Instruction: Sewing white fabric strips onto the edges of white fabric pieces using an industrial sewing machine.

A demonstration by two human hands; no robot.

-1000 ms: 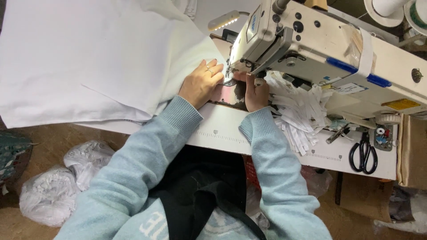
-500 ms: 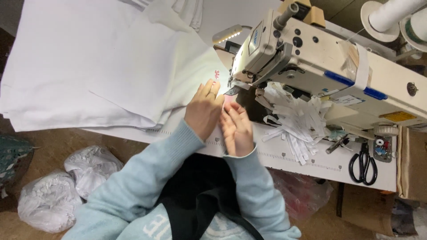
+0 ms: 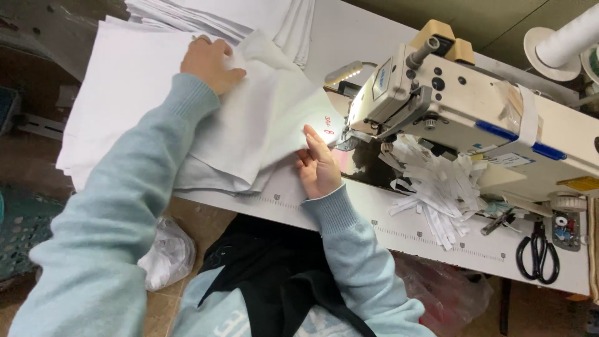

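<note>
now two hands [image 3: 262, 112] on white cloth [image 3: 262, 118]

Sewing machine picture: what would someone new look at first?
Probably the big cream sewing machine at the upper right, with a heap of white strips under its arm. Next, the white fabric spread across the table: the left hand grips its far edge, and the right hand presses it down near the needle.

- One sewing machine [image 3: 474, 118], at two o'clock
- One pair of black scissors [image 3: 538, 253], at four o'clock
- Two hands: left hand [image 3: 211, 62], right hand [image 3: 319, 167]
- One heap of white strips [image 3: 437, 190]
</note>
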